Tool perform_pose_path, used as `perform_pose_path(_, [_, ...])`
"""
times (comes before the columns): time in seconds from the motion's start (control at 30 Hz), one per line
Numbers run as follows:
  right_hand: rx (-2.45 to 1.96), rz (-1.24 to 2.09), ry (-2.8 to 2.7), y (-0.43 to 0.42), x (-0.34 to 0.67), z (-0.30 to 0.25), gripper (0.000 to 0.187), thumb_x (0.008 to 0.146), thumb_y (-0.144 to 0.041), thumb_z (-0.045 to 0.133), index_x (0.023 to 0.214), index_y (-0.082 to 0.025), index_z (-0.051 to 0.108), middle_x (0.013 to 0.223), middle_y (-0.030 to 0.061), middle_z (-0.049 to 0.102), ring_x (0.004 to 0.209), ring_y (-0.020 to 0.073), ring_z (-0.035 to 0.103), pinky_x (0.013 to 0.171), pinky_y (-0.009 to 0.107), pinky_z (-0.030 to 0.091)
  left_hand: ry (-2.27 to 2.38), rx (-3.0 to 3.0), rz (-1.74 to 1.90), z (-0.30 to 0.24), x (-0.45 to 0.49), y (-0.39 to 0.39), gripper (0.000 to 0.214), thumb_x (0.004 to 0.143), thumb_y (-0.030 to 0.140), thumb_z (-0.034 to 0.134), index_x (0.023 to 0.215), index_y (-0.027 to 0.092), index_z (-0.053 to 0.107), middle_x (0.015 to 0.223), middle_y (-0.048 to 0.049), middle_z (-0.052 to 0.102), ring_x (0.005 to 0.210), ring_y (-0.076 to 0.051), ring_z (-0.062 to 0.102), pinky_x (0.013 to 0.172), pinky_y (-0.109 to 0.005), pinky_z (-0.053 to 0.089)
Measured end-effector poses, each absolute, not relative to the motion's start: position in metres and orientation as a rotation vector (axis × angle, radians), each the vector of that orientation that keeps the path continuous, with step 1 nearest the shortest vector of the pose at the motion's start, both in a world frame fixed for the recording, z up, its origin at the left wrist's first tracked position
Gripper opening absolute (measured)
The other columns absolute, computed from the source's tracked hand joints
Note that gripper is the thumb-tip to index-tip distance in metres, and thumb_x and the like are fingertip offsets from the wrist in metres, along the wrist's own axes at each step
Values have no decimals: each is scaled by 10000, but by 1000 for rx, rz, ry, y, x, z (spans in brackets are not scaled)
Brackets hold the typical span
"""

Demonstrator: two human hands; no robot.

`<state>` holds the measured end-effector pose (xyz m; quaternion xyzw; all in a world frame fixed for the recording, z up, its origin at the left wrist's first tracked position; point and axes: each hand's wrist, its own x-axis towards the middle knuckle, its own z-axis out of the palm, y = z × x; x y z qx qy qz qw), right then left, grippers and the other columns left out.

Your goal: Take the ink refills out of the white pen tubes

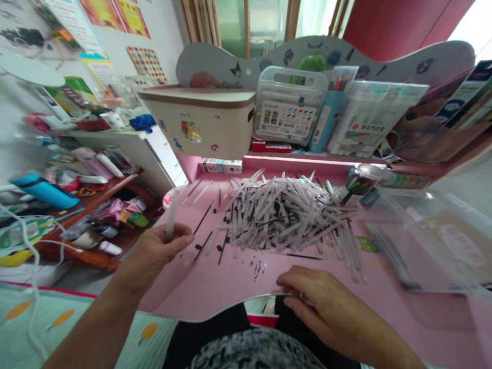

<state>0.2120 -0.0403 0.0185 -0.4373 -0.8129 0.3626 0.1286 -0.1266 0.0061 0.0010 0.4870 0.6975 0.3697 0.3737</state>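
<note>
My left hand (159, 256) is closed around a whitish translucent pen barrel (172, 218), which points upward at the left side of the pink desk. My right hand (313, 294) rests at the desk's front edge with its fingers curled; what it holds, if anything, is mostly hidden. Beyond the hands lies a big heap of white pen barrels and dark thin rods (284, 210). Left of the heap, several dark thin rods (203, 218) and small black caps (198, 246) are scattered. Tiny shiny bits (258, 269) lie between the two hands.
At the right stands a clear plastic box (423, 241), with a jar of pens (359, 182) behind it. A shelf above the desk carries a beige bin (203, 123), a marker case (290, 107) and pen packs (378, 120). Cluttered shelves (96, 200) stand at the left.
</note>
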Motion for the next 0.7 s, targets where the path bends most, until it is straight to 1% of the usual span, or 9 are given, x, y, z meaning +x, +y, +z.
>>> perform_pose_path(0.1, [-1143, 1147, -2177, -30, 188, 19, 178, 930, -204, 547, 1051, -223, 676, 965, 18, 671, 895, 148, 614, 812, 263, 455, 1435, 1024, 989, 2, -79, 0, 337, 579, 417, 781, 718, 173, 596, 480, 92, 347, 426, -61, 270, 429, -215, 195])
perform_pose_path(0.23, [-1144, 1263, -1744, -19, 160, 8, 169, 912, -229, 555, 1041, -190, 656, 940, 20, 646, 817, 130, 584, 740, 247, 446, 1170, 884, 1005, -7, -27, -9, 353, 588, 389, 829, 718, 161, 594, 464, 104, 343, 420, -47, 260, 429, -199, 183])
perform_pose_path(0.3, [-1154, 1311, -1569, -17, 151, 2, 126, 907, -258, 555, 944, -172, 640, 827, 2, 610, 732, 117, 542, 671, 233, 424, 1133, 862, 1018, -14, -13, -13, 352, 606, 389, 839, 717, 154, 601, 476, 90, 386, 432, -50, 296, 436, -196, 200])
perform_pose_path(0.37, [-1160, 1321, -1477, -18, 147, -2, 133, 897, -268, 560, 821, -169, 605, 714, -22, 535, 675, 107, 493, 623, 223, 391, 1117, 871, 1035, -20, -6, -17, 353, 619, 388, 849, 710, 149, 606, 474, 88, 392, 444, -53, 313, 446, -194, 222])
perform_pose_path(0.47, [-1161, 1273, -1451, -19, 149, -3, 158, 874, -253, 575, 742, -166, 576, 718, -19, 505, 685, 105, 483, 630, 219, 392, 1078, 837, 1051, -23, -2, -21, 339, 633, 359, 860, 743, 148, 620, 494, 83, 408, 468, -58, 339, 468, -186, 258])
perform_pose_path(0.53, [-1142, 1309, -1414, -19, 153, -2, 162, 887, -290, 566, 784, -166, 584, 745, -11, 531, 669, 103, 499, 614, 218, 409, 1023, 751, 1094, -19, -3, -23, 314, 679, 361, 835, 789, 160, 621, 511, 83, 404, 468, -60, 334, 466, -180, 267])
perform_pose_path(0.63, [-1070, 1492, -1287, -17, 159, -2, 231, 917, -397, 545, 867, -172, 559, 742, -3, 588, 615, 100, 530, 546, 209, 424, 910, 608, 1217, -10, -7, -23, 258, 796, 408, 727, 824, 181, 607, 547, 68, 412, 459, -70, 315, 445, -180, 282])
perform_pose_path(0.67, [-1039, 1551, -1250, -16, 161, -3, 251, 915, -419, 554, 868, -173, 544, 724, -4, 599, 597, 97, 534, 530, 203, 422, 873, 584, 1254, -7, -9, -22, 244, 831, 410, 685, 812, 183, 599, 565, 56, 427, 466, -76, 331, 449, -184, 309])
perform_pose_path(0.7, [-1009, 1597, -1224, -15, 162, -4, 260, 905, -427, 576, 865, -174, 534, 696, -10, 601, 575, 91, 529, 516, 195, 416, 845, 572, 1288, -5, -10, -21, 233, 859, 398, 652, 793, 182, 592, 600, 37, 462, 494, -87, 380, 477, -193, 360])
